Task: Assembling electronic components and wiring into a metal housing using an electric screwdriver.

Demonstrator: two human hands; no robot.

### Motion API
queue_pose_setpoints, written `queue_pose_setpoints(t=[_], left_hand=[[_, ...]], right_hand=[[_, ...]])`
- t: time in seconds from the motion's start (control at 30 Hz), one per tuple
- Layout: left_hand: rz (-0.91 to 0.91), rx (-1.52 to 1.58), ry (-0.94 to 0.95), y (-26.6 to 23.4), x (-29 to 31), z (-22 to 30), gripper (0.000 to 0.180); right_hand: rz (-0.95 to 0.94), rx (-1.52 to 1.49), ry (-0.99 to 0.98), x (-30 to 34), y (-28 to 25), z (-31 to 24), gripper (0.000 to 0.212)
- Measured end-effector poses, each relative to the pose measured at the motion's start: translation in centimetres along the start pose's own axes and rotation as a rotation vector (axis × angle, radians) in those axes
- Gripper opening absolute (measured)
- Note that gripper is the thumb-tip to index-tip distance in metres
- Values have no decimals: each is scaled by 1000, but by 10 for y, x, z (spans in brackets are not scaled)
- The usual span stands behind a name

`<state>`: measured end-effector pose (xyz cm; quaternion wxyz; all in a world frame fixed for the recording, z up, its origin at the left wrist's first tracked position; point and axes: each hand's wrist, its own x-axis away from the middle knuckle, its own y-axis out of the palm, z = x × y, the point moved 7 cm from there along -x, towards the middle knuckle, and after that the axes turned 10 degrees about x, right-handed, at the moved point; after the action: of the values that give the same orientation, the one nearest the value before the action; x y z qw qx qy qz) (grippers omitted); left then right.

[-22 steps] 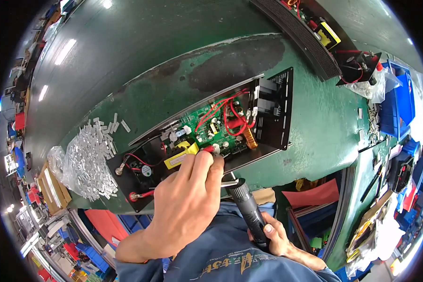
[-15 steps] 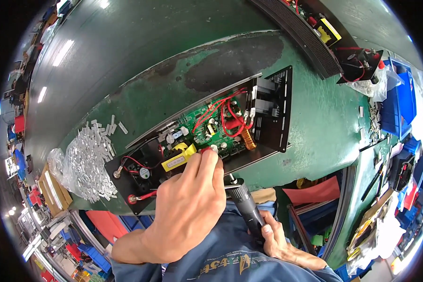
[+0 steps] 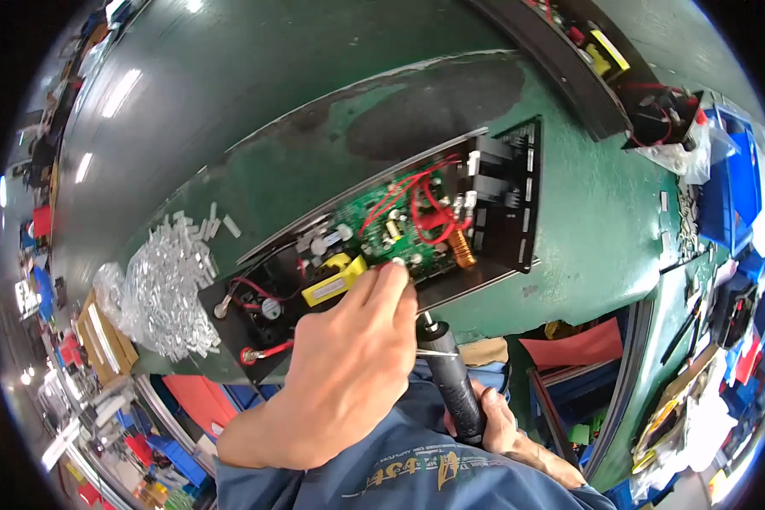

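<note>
A black open metal housing (image 3: 525,195) lies aslant on the green bench, with a green circuit board (image 3: 404,242), red wires and a yellow-wrapped transformer (image 3: 336,280) inside. My left hand (image 3: 348,365) reaches over the near side of the housing, its fingers pressed together at the board's near edge. Whatever lies between the fingertips is hidden. In my right hand (image 3: 501,422) is a black electric screwdriver (image 3: 455,382), its bit up, close to the housing's near wall. Whether the bit touches the wall, I cannot tell. A thin metal rod (image 3: 438,353) crosses the screwdriver's upper body.
Left of the housing, a clear bag of small silvery metal pieces (image 3: 174,285) spills onto the bench. A second black housing (image 3: 569,76) with components lies at the far right. Blue bins (image 3: 731,187) stand along the right edge. Below the bench edge are red sheets (image 3: 574,347).
The whole scene sits slightly further right in the picture. The screwdriver stands a little more upright. My left fingers remain at the board's near edge.
</note>
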<state>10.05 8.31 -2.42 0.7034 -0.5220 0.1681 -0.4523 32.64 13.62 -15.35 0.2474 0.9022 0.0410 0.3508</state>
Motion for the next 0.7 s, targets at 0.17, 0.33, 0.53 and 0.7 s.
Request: queue_pose_setpoints(t=[0.17, 0.33, 0.53, 0.7], left_hand=[[31, 115, 27, 2, 1, 1, 19], [80, 37, -36, 5, 8, -8, 13], [645, 297, -111, -53, 67, -33, 12], [833, 415, -314, -63, 125, -89, 12]], right_hand=[[-290, -429, 156, -1, 16, 18, 108], [92, 66, 44, 6, -21, 10, 93], [629, 178, -278, 54, -85, -7, 86], [1011, 590, -126, 76, -80, -87, 64]])
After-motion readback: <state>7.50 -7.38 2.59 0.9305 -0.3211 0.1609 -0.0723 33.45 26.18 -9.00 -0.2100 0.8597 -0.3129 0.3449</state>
